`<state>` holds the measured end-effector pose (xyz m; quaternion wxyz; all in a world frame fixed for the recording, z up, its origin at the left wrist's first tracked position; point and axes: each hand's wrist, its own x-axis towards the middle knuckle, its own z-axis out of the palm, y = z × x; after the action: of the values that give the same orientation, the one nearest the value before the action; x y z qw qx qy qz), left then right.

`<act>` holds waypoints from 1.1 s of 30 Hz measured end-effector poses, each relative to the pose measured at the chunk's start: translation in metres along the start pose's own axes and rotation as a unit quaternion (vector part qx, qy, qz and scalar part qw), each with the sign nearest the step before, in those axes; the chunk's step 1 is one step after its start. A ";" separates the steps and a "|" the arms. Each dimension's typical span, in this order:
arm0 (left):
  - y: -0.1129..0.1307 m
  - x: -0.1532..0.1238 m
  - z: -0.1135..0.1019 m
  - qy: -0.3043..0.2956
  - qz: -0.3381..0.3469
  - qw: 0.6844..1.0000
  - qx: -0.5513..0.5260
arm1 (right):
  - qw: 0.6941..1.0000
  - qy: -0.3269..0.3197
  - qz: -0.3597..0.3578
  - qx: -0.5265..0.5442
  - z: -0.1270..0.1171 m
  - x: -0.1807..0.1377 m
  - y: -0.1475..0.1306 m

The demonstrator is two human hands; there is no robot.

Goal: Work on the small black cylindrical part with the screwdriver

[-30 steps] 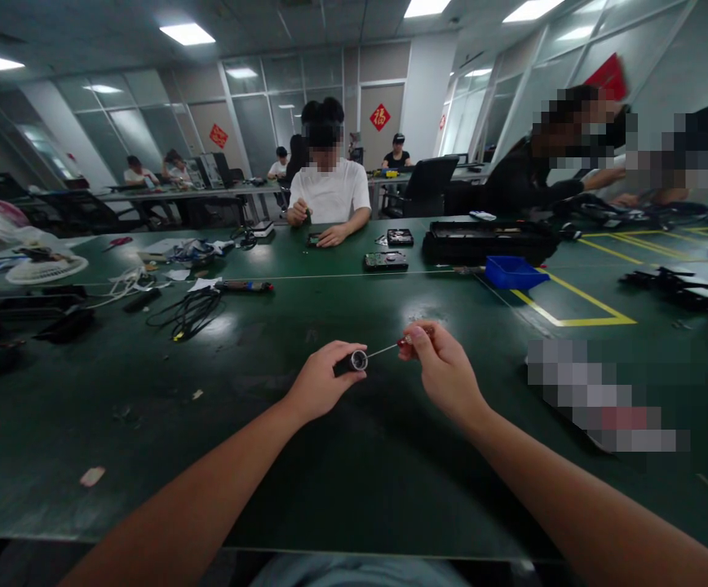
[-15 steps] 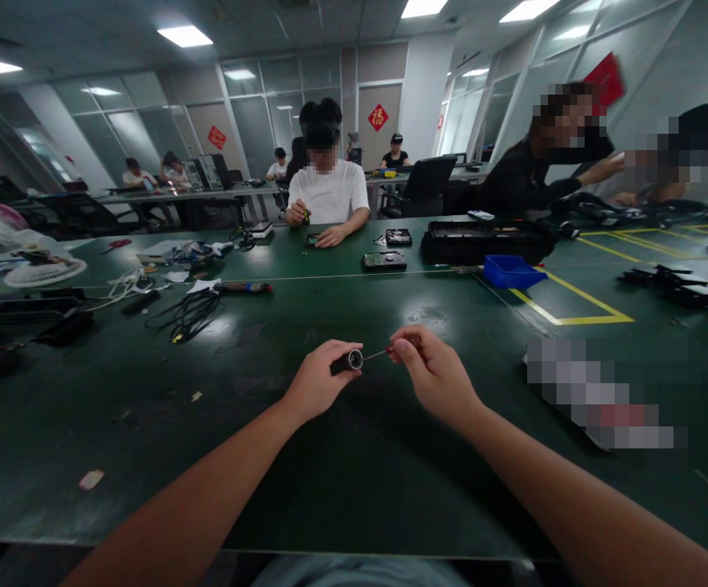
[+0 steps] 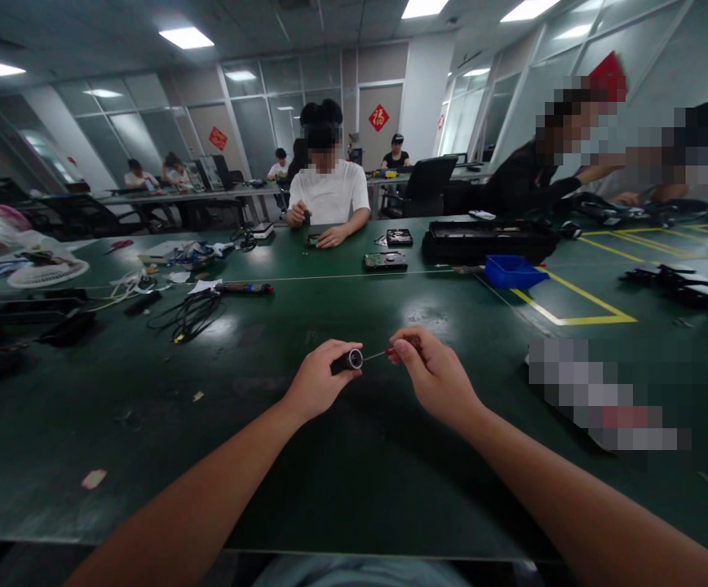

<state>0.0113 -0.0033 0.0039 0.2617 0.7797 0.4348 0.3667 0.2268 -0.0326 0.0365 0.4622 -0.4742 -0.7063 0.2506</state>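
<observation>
My left hand [image 3: 319,377] is closed around a short black cylinder [image 3: 349,360] with a silvery ring at its round end, which faces right and toward me. In my right hand [image 3: 436,371] is a screwdriver [image 3: 394,350] with a reddish handle, mostly covered by the fingers. Its thin metal shaft points left and reaches the rim of the cylinder's end; whether the tip is inside or only against the rim is too small to tell. Both hands are held over the green table [image 3: 354,489], a short distance apart.
Opposite, a co-worker in a white shirt [image 3: 329,191] handles a small device. Hard drives [image 3: 384,261], a black casing [image 3: 488,240] and a blue bin [image 3: 514,271] lie beyond my hands. Black cable [image 3: 192,314] is at left, a blurred-out packet [image 3: 599,399] at right.
My hands, the cylinder and the screwdriver hold almost the same position. At far right, the co-worker in black has shifted slightly to the right.
</observation>
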 end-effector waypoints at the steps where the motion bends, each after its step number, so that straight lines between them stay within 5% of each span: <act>1: 0.000 0.000 0.000 0.000 -0.002 1.000 0.002 | 1.000 0.000 0.003 0.000 0.000 0.000 0.000; 14: -0.002 -0.001 0.002 -0.008 -0.003 1.000 0.006 | 1.000 -0.003 0.001 -0.002 0.001 0.000 0.003; 24: -0.001 -0.001 0.002 -0.011 -0.002 1.000 0.012 | 0.997 0.073 0.000 0.021 -0.001 -0.003 0.004; 33: -0.001 -0.001 0.001 -0.022 -0.013 1.000 0.010 | 0.999 0.023 -0.037 -0.029 -0.002 -0.004 0.001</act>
<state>0.0113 -0.0034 0.0022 0.2686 0.7841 0.4428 0.3419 0.2296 -0.0359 0.0355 0.4733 -0.4662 -0.7198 0.2015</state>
